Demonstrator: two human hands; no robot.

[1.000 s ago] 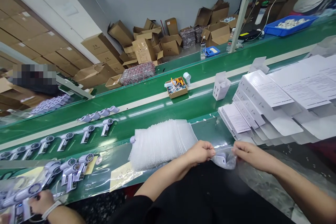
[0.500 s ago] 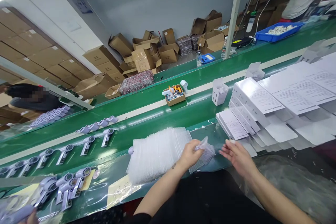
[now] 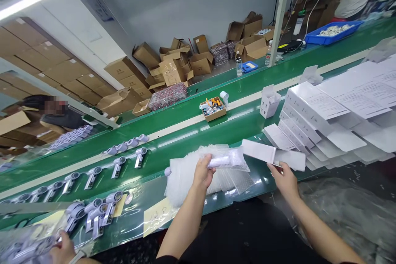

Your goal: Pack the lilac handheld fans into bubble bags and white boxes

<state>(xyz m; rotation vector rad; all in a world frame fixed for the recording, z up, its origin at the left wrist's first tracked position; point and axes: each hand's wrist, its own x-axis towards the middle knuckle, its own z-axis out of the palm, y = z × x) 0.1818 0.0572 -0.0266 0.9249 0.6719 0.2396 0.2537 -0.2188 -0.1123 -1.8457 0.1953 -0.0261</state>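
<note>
My left hand (image 3: 203, 172) is closed on the end of a bubble-wrap pouch (image 3: 232, 159) with a pale lilac object inside, held over the bench. Between finger and thumb, my right hand (image 3: 285, 180) pinches the lower edge of a flat white carton (image 3: 259, 151) whose long flap is unfolded. The pouch's far end is close to the carton's left end. Beneath the pouch lies a fanned stack of bubble-wrap bags (image 3: 188, 169). Piled white cartons (image 3: 309, 109) with printed sides stand to the right of my right hand.
Handheld fans (image 3: 93, 177) line the green belt (image 3: 173, 132) at left. A co-worker's hand (image 3: 63, 249) is at the lower left. Ahead stand a small box of parts (image 3: 213, 111) and an upright white carton (image 3: 269, 102). A metal post (image 3: 280, 16) rises beyond.
My right hand, bare before, now has a white carton. My left hand has raised the pouch, turning it lengthwise toward the right. The view has shifted slightly, and a co-worker's hand shows more at lower left.
</note>
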